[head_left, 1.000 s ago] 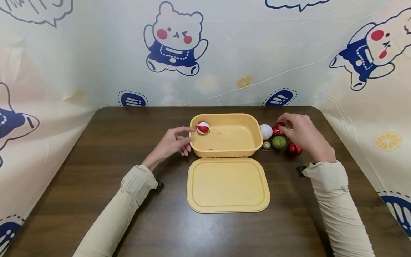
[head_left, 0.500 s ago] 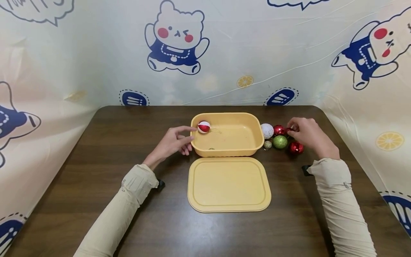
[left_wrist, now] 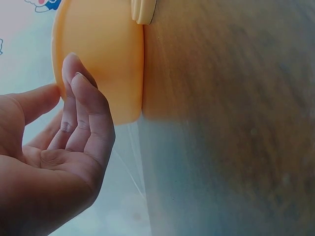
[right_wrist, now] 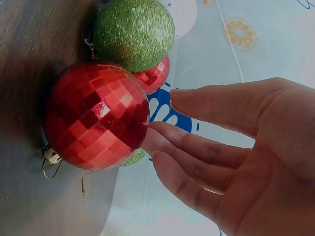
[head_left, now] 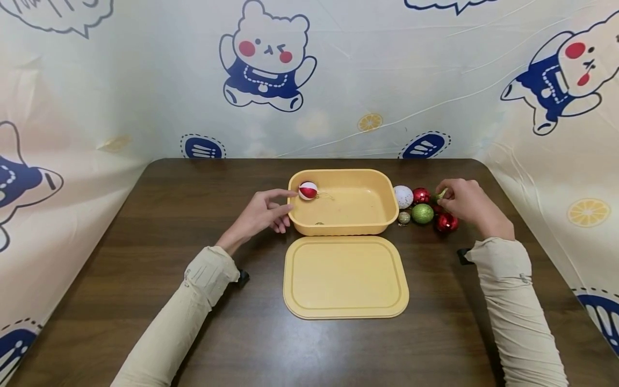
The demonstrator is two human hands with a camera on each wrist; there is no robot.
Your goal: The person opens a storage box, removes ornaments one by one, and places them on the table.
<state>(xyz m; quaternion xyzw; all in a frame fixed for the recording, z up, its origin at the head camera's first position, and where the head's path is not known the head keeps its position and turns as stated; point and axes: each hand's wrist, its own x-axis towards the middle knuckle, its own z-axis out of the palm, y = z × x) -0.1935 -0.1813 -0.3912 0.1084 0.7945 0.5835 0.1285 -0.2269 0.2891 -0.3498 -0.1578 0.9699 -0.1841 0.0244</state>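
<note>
My left hand (head_left: pixel 258 213) is at the left end of a yellow rectangular box (head_left: pixel 343 230), its fingertips against the rim and wall. Inside lie a red-and-white ball ornament (head_left: pixel 308 190) and a small thing near the front wall. To the right of the box, my right hand (head_left: pixel 471 201) reaches down over several ball ornaments, fingers extended and thumb apart. A green ornament (head_left: pixel 440 195) shows at its fingertips, mostly hidden behind a faceted red ball (right_wrist: pixel 98 115) in the right wrist view. Around these are a glittery green ball (head_left: pixel 423 214), a red ball (head_left: pixel 421 195) and a speckled white ball (head_left: pixel 403 196).
The yellow lid (head_left: pixel 346 278) lies flat in front of the box on the dark wooden table (head_left: pixel 217 333). A small gold ball (head_left: pixel 404 217) sits close to the box's right end. A patterned cloth (head_left: pixel 338 80) hangs behind and beside the table.
My right hand has moved right and slightly toward me, away from the red ball near the white one. A green ornament now shows at its fingertips. My left hand stays at the box.
</note>
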